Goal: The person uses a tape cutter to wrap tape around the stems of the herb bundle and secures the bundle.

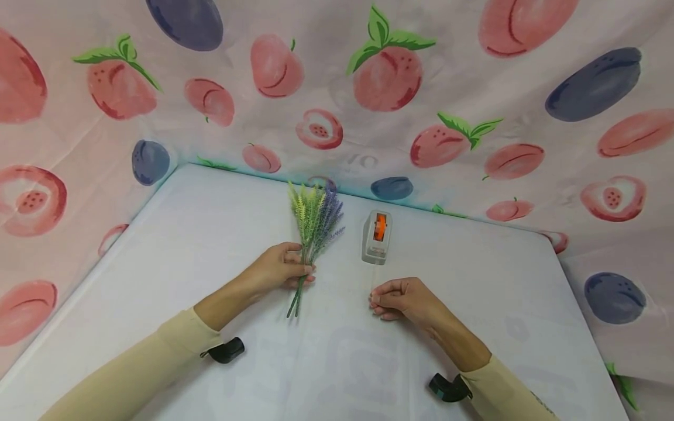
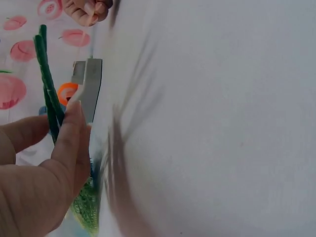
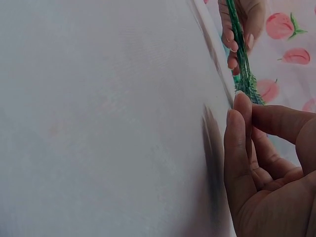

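My left hand (image 1: 281,266) grips the green stems of an artificial flower bunch (image 1: 316,216), held above the white tabletop. Its yellow-green and purple sprigs point toward the back, and the bare stem ends stick out below the fingers. In the left wrist view the stems (image 2: 45,79) cross between thumb and fingers. To the right stands a grey tape dispenser (image 1: 375,254) with an orange core (image 1: 380,227). A thin clear strip of tape (image 1: 374,276) runs from its front to my right hand (image 1: 405,299), which pinches the end between thumb and fingertips.
The white table (image 1: 221,222) reaches back to a hanging fabric (image 1: 321,70) printed with peaches and dark blue fruit, which also borders both sides. A black wrist device (image 1: 226,351) sits at the left cuff, another (image 1: 447,389) at the right cuff.
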Demonstrator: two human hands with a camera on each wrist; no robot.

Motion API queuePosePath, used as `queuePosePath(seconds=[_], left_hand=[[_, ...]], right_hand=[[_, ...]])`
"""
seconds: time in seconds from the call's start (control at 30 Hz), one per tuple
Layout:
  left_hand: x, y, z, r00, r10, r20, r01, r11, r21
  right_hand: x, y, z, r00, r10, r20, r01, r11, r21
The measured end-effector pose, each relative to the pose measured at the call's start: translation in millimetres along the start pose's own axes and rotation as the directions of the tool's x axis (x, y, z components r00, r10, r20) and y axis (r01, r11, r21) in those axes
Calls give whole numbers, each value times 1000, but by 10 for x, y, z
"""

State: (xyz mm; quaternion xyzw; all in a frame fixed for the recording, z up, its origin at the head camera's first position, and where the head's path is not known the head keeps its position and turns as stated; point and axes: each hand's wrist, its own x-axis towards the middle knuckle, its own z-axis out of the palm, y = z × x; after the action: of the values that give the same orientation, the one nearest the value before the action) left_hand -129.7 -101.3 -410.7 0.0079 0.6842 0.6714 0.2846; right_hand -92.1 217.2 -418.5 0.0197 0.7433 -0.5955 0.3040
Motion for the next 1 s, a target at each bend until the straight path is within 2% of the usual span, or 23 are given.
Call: queuePosePath(seconds=[0.2,0.33,0.5,0.73,1.0], left_hand=[[-48,-32,-24,992,-43,117,56,993,-108],[-81,-63,-27,985,-61,161,81,989,-123],[-130,-94,-38,979,-38,198,55,995,-78],[-177,-60,-1,972,1,234,27,993,-118],[-211,14,120,944,76,321,-42,993,-112]], right_hand=[[5,16,-4,1000,3,12,-3,1000,22],[4,16,-4,1000,-1,18,1,1000,21],[3,9,-5,1000,-2,20,2,1000,20],[10,7,-6,1000,-1,21,1,1000,21],[26,8,-4,1000,1,19,-2,1000,24]])
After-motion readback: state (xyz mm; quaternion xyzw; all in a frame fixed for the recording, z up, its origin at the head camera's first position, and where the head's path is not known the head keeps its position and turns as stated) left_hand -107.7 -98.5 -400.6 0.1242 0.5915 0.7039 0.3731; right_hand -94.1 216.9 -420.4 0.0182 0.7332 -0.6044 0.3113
